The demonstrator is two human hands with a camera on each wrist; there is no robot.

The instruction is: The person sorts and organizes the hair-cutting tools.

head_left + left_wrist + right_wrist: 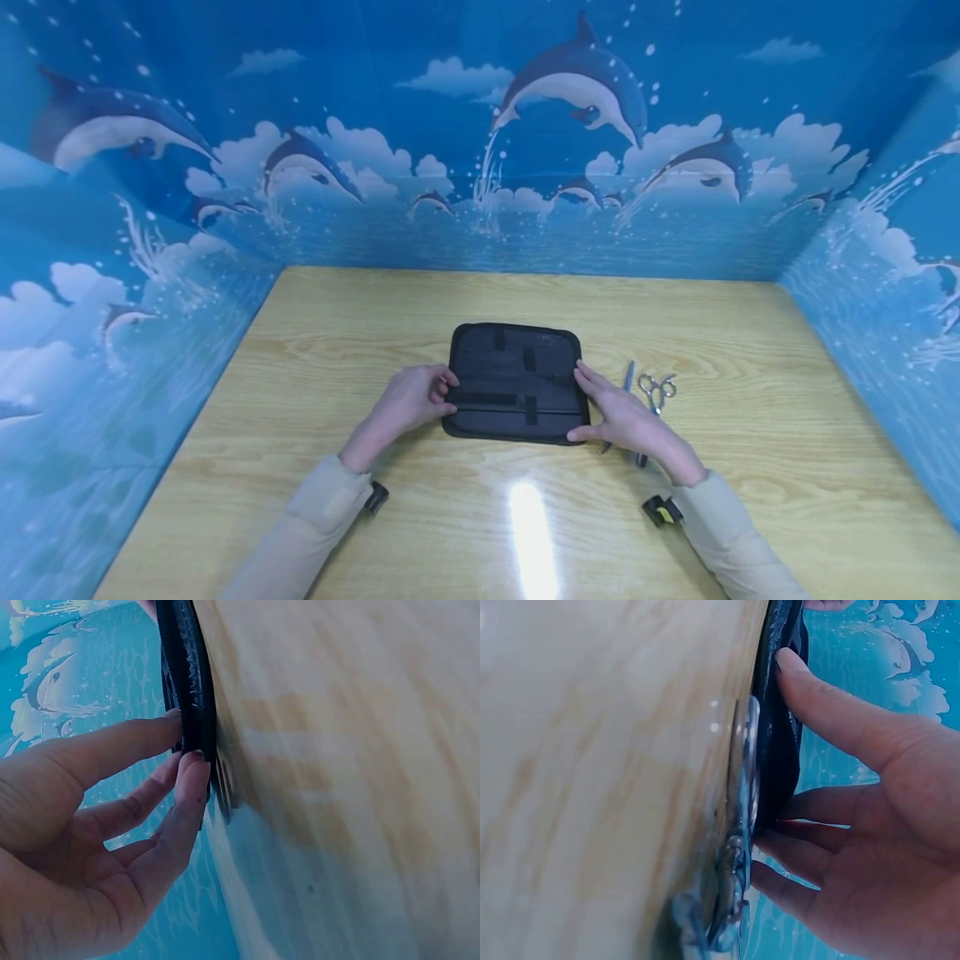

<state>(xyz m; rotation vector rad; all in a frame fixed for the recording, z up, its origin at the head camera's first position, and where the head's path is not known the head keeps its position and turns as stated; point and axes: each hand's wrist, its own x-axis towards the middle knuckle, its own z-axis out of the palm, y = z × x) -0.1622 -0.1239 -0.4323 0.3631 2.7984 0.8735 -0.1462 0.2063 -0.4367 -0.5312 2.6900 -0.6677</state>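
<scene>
A black zip case lies opened out on the table, with a fold line across its near part and small black elastic loops inside. A long, narrow black strip lies along the fold. My left hand pinches the case's left edge between thumb and bent fingers. On the right side, my right hand spreads along the edge, its thumb at the near corner and its fairly straight fingers farther up. Beside that hand lie silver scissors and a slim metal tool, both partly hidden beneath it.
The wood-grain table is bordered at the back and sides by blue dolphin-print sheeting. A dark tool end shows under the right wrist. Light glares off the table near its front.
</scene>
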